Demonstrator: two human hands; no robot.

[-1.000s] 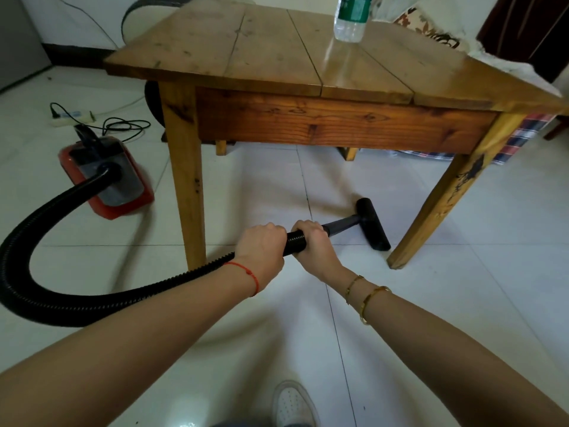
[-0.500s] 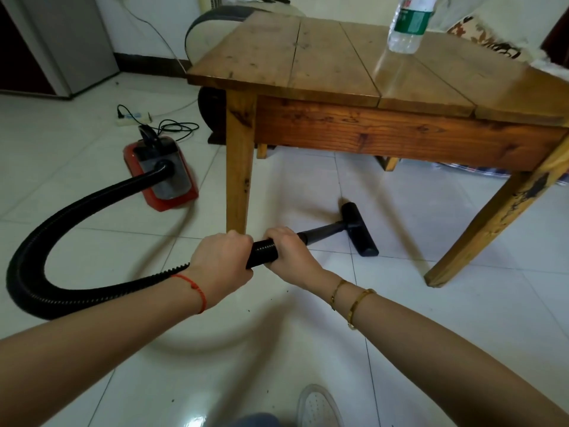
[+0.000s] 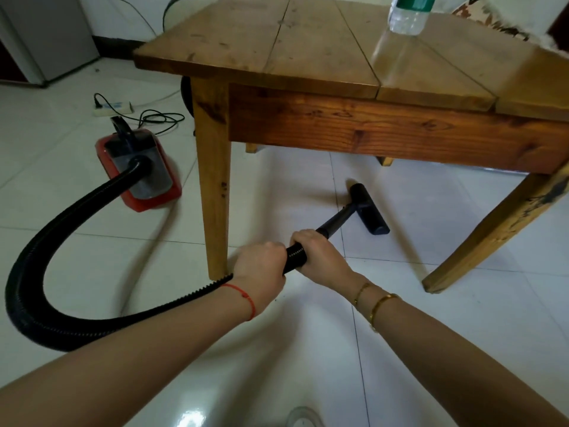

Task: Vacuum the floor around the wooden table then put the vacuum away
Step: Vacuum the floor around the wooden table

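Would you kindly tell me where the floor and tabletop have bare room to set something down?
Bare tabletop left of the water bottle. Open tiles between the right table leg and the floor nozzle. Crowded on the left: the vacuum body, its looping hose, the power strip and cord.

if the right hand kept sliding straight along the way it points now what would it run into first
Probably the black floor nozzle. The right hand grips the hose end and points along the black wand, which ends at that nozzle on the tiles under the wooden table. Depth is hard to judge.
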